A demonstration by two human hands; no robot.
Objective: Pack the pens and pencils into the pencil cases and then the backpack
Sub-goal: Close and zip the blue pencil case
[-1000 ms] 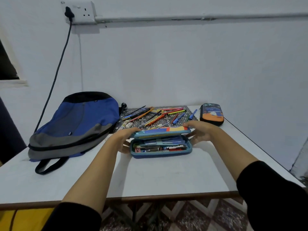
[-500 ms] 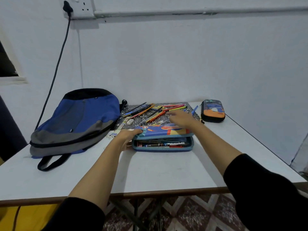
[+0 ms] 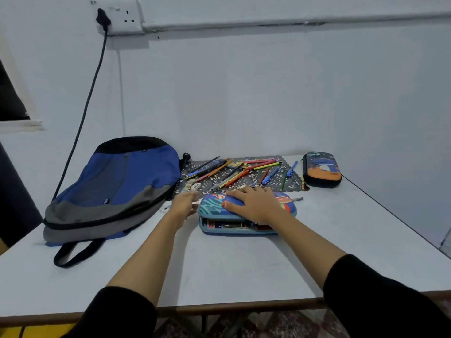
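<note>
A blue patterned pencil case (image 3: pixel 212 208) lies mid-table, its lid lowered but a gap still shows pens inside. My right hand (image 3: pixel 253 203) presses flat on the lid with straight fingers. My left hand (image 3: pixel 184 203) hovers at the case's left end, blurred, fingers loosely extended, holding nothing that I can see. Several loose pens and pencils (image 3: pixel 234 174) lie on a dark patterned mat (image 3: pixel 290 184) behind the case. A second, dark and orange pencil case (image 3: pixel 322 169) lies zipped at the back right. The blue and grey backpack (image 3: pixel 114 189) lies flat on the left.
The white table (image 3: pixel 244 264) stands against a white wall. A black cable (image 3: pixel 85 111) hangs from a wall socket (image 3: pixel 122 17) down behind the backpack. A strap loop (image 3: pixel 75 252) of the backpack lies toward the front edge. An eraser (image 3: pixel 194 186) sits on the mat's left.
The case's lid has come down from half open to nearly shut. My right hand moved from the case's right end onto the lid; my left hand slid off the left end.
</note>
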